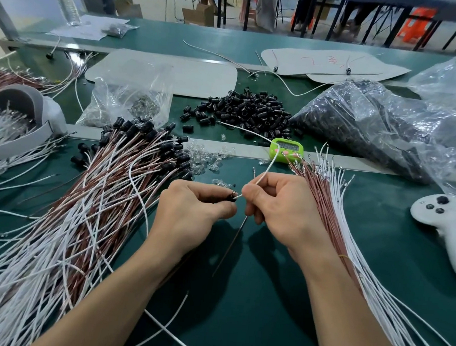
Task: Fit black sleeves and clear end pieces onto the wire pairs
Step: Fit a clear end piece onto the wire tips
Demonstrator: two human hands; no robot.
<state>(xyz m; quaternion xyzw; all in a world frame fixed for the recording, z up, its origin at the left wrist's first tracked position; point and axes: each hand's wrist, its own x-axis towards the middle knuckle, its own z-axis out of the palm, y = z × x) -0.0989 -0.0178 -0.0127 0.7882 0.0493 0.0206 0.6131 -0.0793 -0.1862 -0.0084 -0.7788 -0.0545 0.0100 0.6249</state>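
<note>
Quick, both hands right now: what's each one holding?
Left hand: closed, fingers pinching a black sleeve.
Right hand: closed, fingers pinching a white wire, its end at the sleeve.

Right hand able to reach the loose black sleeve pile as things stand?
Likely yes, once freed: right hand pinches a white wire; black sleeve pile lies ahead uncovered, only the low green timer between.

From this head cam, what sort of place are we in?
Probably a factory hand-assembly line: a long green bench heaped with wire pairs, a loose pile of black sleeves and a bulk bag of more, with cartons behind.
</note>
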